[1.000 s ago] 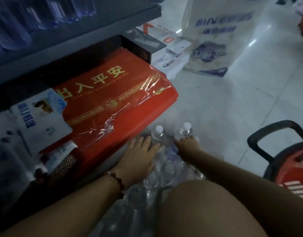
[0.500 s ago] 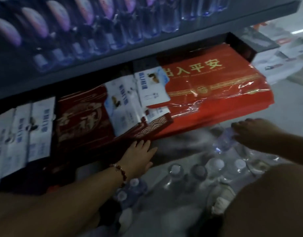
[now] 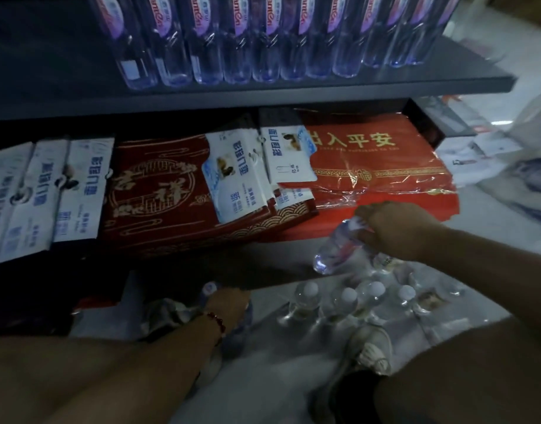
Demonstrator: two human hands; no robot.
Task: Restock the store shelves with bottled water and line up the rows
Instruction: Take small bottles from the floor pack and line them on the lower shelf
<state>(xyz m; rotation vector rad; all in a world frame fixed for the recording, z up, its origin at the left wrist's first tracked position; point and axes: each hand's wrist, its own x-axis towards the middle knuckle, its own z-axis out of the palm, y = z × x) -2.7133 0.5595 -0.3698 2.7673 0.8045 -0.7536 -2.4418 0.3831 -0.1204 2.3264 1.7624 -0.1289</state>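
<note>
Shelf: a dark grey store shelf [image 3: 263, 84] crosses the top of the view, with a row of upright bottled water [image 3: 232, 41] along its front edge, purple-and-white labels facing out.
Lower level: beneath it lie a bright red plastic-wrapped mat [image 3: 370, 166] with gold characters, a dark red patterned mat [image 3: 159, 194], and white-and-blue packets [image 3: 241, 175] resting on them.
Floor pack: an opened shrink-wrapped pack of water bottles [image 3: 348, 301] stands on the pale floor, white caps up, below the lower level.
Right hand: the right hand [image 3: 394, 228] is curled round the upper part of a clear water bottle [image 3: 336, 249], which hangs tilted with its base pointing down and left, above the floor pack.
Left hand: the left hand [image 3: 229, 304], with a red bead bracelet [image 3: 217, 322] at the wrist, reaches down and wraps round another bottle [image 3: 209, 289] on the floor, left of the pack; only its cap shows past the fingers.
Shoe: a white shoe [image 3: 370, 347] sits near the pack.
</note>
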